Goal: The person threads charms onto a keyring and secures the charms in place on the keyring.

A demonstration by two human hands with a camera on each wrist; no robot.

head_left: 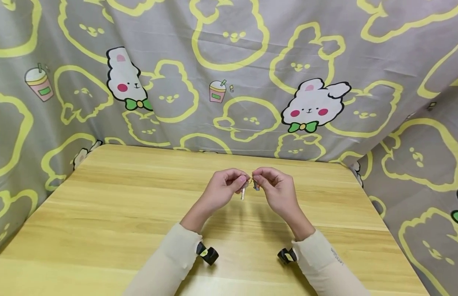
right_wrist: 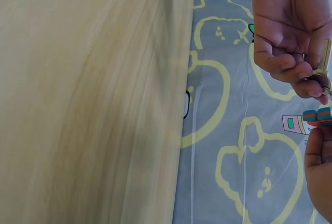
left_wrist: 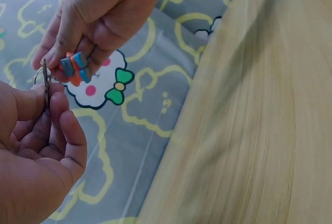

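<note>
In the head view my left hand pinches a metal key by its head, its blade pointing down over the table. Close beside it, my right hand pinches a small orange and blue charm. A thin metal ring shows between the two sets of fingertips in the left wrist view. The same charm hangs below the right fingers there. In the right wrist view the key sticks out from the left fingers, and the charm is partly cut off by the frame edge.
Both hands are above a light wooden table. A grey curtain with yellow outlines and white cartoon animals hangs behind it and at both sides. Black wrist cameras are worn below the beige sleeves.
</note>
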